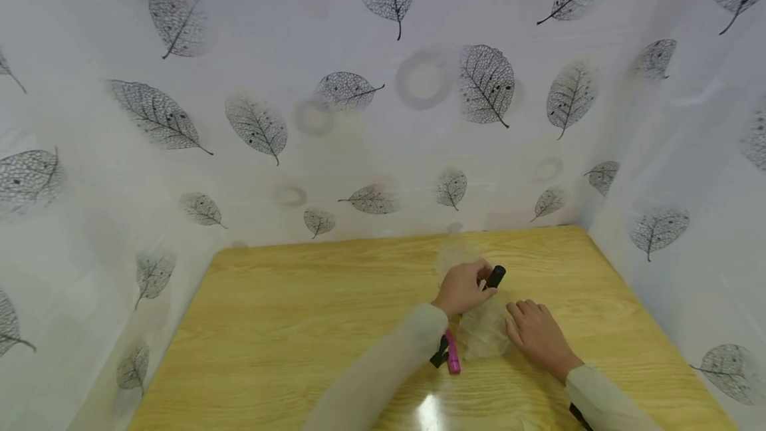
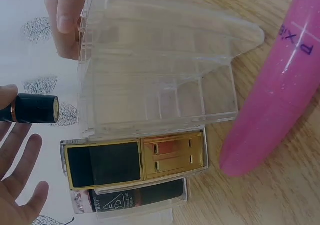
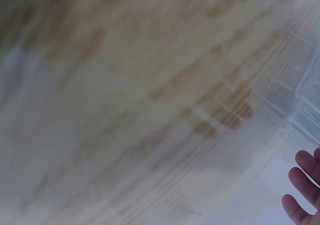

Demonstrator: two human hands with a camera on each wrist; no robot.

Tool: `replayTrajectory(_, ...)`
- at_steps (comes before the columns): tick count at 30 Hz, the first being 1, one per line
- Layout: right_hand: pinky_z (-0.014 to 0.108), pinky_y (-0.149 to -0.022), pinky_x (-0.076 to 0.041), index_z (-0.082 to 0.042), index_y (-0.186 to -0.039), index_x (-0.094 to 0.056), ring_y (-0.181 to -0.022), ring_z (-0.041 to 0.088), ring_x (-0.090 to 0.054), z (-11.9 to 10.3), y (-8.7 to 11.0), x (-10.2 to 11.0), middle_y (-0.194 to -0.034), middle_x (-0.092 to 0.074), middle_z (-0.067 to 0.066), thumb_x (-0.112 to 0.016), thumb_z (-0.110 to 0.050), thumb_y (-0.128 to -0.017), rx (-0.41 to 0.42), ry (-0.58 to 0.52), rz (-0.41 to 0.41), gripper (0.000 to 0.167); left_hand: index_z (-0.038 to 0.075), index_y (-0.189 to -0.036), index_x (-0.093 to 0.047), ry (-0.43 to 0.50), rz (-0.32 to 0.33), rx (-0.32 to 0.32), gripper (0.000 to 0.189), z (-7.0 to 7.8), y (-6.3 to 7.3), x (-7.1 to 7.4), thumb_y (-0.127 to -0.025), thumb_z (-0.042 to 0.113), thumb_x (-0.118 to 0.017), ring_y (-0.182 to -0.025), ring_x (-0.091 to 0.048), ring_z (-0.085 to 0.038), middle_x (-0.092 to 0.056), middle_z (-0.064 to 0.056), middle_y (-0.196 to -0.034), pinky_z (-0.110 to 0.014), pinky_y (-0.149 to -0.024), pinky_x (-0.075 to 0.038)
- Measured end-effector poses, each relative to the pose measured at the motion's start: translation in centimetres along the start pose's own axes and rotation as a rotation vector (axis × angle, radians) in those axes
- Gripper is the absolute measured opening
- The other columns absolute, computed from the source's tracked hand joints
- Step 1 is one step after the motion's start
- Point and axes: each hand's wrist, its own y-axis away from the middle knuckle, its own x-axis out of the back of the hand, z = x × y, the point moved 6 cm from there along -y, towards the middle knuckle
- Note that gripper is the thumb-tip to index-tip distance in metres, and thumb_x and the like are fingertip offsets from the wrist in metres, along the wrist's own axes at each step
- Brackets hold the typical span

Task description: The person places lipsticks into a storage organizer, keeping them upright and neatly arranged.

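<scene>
My left hand (image 1: 465, 290) pinches a black lipstick tube (image 1: 495, 276) with a thin gold band, held above a clear plastic organizer (image 1: 486, 334). In the left wrist view, the lipstick (image 2: 37, 109) sits between thumb and fingers, its end facing the organizer (image 2: 165, 60). That organizer has several compartments. A black-and-gold lipstick (image 2: 107, 164) and a black printed tube (image 2: 150, 192) fill slots along one side; the other slots in view look bare. My right hand (image 1: 537, 336) is at the organizer's right side, fingers extended and fingertips right at its edge, lipstick-free.
A glossy pink tube (image 1: 453, 354) with dark lettering lies on the wood-grain table (image 1: 287, 324), just left of the organizer. Black wrist gear (image 1: 439, 353) shows by the left cuff. White leaf-printed sheeting (image 1: 371, 145) encloses the table's back and sides.
</scene>
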Motion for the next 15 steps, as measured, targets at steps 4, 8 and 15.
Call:
replayTrajectory(4,0.044,-0.071,-0.046,-0.003,-0.096,-0.059,-0.077,0.023,-0.053,0.0,0.0,0.0,-0.08,-0.056,0.007,-0.055,-0.018,-0.087,-0.001,-0.004,-0.002,0.018,0.021,-0.102,-0.064,-0.096,0.016,-0.051,0.024,0.3,0.3,0.1,-0.084,0.035,-0.07,-0.071,-0.055,0.003,-0.069,0.012,-0.088,-0.009,-0.063,-0.041)
replayTrajectory(8,0.043,-0.07,-0.045,-0.002,-0.095,-0.06,-0.077,0.023,-0.053,0.0,0.0,0.1,-0.08,-0.056,0.007,-0.055,-0.017,-0.087,0.01,-0.008,0.018,0.018,0.021,-0.101,-0.064,-0.155,0.03,-0.054,0.024,0.0,0.5,-0.1,-0.083,0.034,-0.071,-0.075,-0.057,-0.001,-0.068,0.011,-0.087,-0.016,-0.073,-0.046)
replayTrajectory(15,0.045,-0.071,-0.046,-0.003,-0.094,-0.059,-0.077,0.023,-0.053,-0.1,0.1,0.1,-0.08,-0.056,0.006,-0.054,-0.018,-0.088,0.015,0.003,0.019,0.017,0.026,-0.103,-0.064,-0.261,-0.038,-0.02,0.028,-0.7,0.3,-1.1,-0.08,0.037,-0.074,-0.083,-0.056,-0.004,-0.067,0.012,-0.089,-0.029,-0.091,-0.045)
